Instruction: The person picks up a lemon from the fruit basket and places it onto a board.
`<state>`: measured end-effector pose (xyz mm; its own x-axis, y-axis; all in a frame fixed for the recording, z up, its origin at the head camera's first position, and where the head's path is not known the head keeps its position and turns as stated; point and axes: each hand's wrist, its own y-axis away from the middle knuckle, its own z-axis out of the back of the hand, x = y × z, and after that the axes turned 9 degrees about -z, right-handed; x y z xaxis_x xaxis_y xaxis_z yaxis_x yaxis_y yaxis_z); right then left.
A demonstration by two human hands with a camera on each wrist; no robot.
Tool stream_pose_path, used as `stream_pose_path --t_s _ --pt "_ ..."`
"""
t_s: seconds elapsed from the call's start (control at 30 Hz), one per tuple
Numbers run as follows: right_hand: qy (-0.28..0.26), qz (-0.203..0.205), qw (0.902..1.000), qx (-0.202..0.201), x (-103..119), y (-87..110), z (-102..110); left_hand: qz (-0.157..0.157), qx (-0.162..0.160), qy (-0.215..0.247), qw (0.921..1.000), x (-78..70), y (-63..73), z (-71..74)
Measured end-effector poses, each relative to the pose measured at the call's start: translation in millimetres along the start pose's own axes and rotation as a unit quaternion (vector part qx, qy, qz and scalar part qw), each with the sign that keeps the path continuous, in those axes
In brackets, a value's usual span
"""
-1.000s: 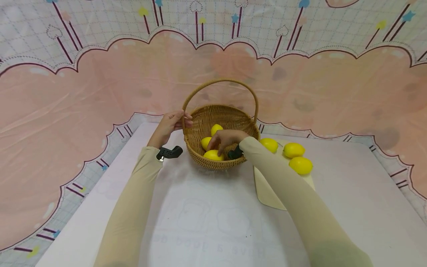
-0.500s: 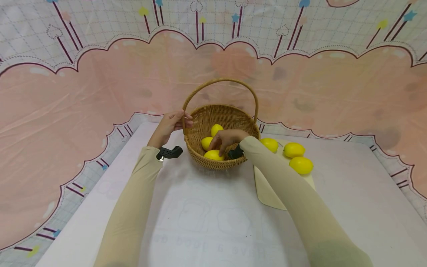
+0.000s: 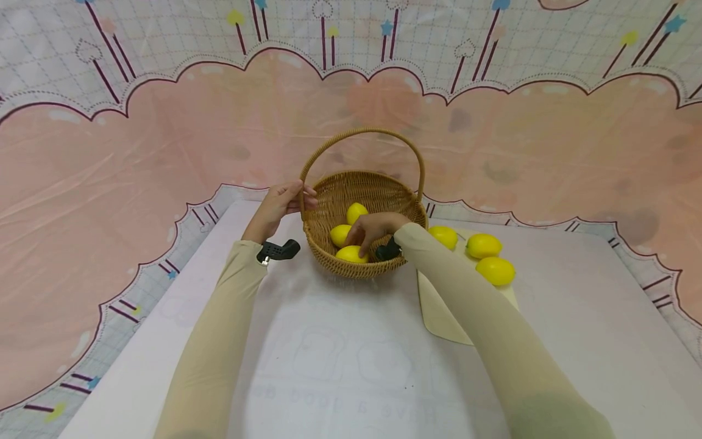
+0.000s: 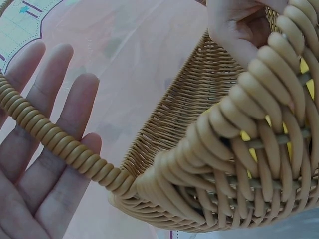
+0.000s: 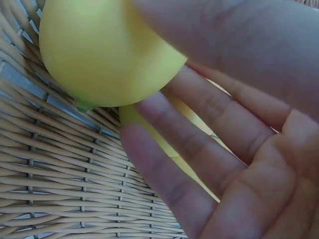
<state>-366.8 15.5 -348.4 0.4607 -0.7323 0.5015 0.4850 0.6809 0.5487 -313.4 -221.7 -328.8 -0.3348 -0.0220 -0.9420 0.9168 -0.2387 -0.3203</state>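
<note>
Left grip (image 3: 281, 202): straight fingers (image 4: 83, 102) apart against handle (image 4: 75, 151) of wicker basket (image 3: 378, 189), thumb cut off in left wrist view. Right grip (image 3: 378, 226): clamped round front lemon (image 3: 350, 254) inside basket; 2 lemons (image 3: 356, 211) behind, partly hidden.

Table (image 3: 342, 395): faint "Have a good"

Looks like a makeshift tabletop booth; closed in behind and beside the white table (image 3: 329, 366) by printed cartoon cloth (image 3: 192, 140).
</note>
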Motion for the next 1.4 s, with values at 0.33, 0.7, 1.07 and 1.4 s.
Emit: stream_pose_path --t_s 0.33,0.7,1.07,1.4 --pt "-0.024 0.008 0.9991 0.033 0.1 -0.4 -0.1 -0.002 0.0 0.005 1.0 -0.2 0.5 -0.6" --pt "0.031 0.002 0.9992 0.026 0.0 1.1 0.3 -0.005 -0.001 0.0 1.0 -0.6 1.0 -1.6" --pt "0.034 0.017 0.9989 0.029 -2.2 -0.8 1.5 0.0 0.0 -0.004 1.0 -0.6 0.9 -2.0" --pt "-0.071 0.004 0.9954 0.065 -2.9 0.6 0.5 0.007 0.001 -0.005 1.0 -1.7 -0.6 -1.8"
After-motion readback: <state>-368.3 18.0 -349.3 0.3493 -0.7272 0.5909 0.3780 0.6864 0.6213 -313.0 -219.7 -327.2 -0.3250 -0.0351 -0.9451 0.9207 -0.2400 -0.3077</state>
